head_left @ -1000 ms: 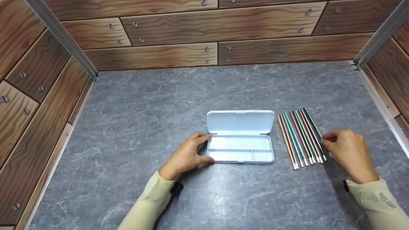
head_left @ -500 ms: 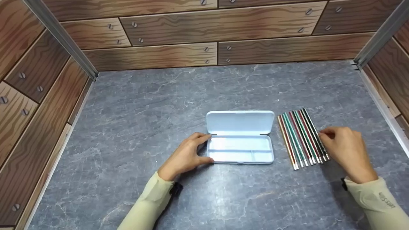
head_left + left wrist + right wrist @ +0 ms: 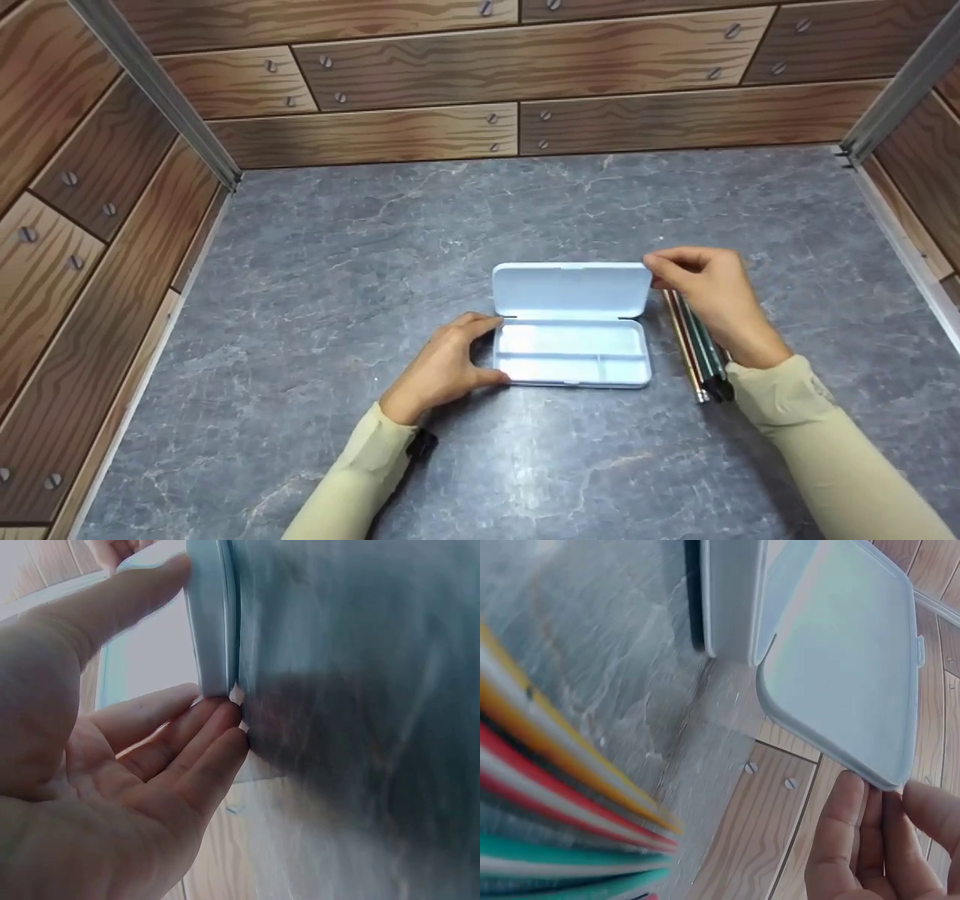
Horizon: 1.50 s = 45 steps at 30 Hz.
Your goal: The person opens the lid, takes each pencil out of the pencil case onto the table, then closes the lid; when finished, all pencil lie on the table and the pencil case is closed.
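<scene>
Grey counter with pale marble veins, dull and flat, closed in on three sides by walls printed as brown wood planks with screw heads; metal strips in the two far corners.

Near the middle of the counter, a pale blue pencil case, open, its lid standing up at the far side, its tray lying flat and showing a thin divider inside.

Left hand at the left end of the tray, thumb and fingers curled round that end and touching it; in the left wrist view, fingertips against the corner of the case.

Right hand at the right top corner of the lid, fingers pinching the lid edge; in the right wrist view, fingertips on the lid rim.

Just beside the case on the right, a row of coloured pencils lying on the counter, partly hidden under the right wrist. Beige sleeves on both arms.
</scene>
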### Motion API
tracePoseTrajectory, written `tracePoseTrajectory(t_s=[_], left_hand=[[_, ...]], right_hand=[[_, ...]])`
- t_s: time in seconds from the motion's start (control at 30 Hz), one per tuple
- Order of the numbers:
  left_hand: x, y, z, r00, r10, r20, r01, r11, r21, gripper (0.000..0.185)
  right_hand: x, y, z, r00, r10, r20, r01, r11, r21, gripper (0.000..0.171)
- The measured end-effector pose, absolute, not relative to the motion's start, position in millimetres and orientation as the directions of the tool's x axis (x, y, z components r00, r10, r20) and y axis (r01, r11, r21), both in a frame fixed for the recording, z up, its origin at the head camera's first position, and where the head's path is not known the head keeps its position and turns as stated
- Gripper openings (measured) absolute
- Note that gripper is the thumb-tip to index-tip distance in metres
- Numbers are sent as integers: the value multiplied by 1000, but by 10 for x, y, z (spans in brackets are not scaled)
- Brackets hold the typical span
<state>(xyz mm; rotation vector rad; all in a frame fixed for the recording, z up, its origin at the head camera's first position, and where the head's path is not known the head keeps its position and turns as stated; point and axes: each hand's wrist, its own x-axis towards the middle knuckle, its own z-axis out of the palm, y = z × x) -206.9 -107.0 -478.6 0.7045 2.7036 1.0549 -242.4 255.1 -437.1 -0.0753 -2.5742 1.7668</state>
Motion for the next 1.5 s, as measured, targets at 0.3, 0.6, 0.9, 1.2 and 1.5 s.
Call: tracePoseTrajectory(t_s=[0.3,0.6,0.9,1.2,1.5], left_hand=[[-2080,-1019,-4704,-896,443,23,360,695,622,84],[-2046,-1040,-4640,-892,451,-20,358,732,580,86],[-1998,-1077,-4445,-883,467,49,401,696,595,69],[-1951,-948,-4505,-854,502,139,497,706,505,49],[-1891,-915,-4575,-846,509,160,517,708,481,48]], right_hand=[[-2281,2676,-4308,-990,-62,126,-141,430,-892,30],[-1873,2726,-4432,-816,-469,338,-575,601,-555,22],[-1790,2510,-4539,-730,-545,412,-673,678,-296,13],[-1754,2509,-4623,-714,-543,442,-680,688,-253,20],[-1734,2494,-4659,-687,-558,465,-703,672,-234,23]])
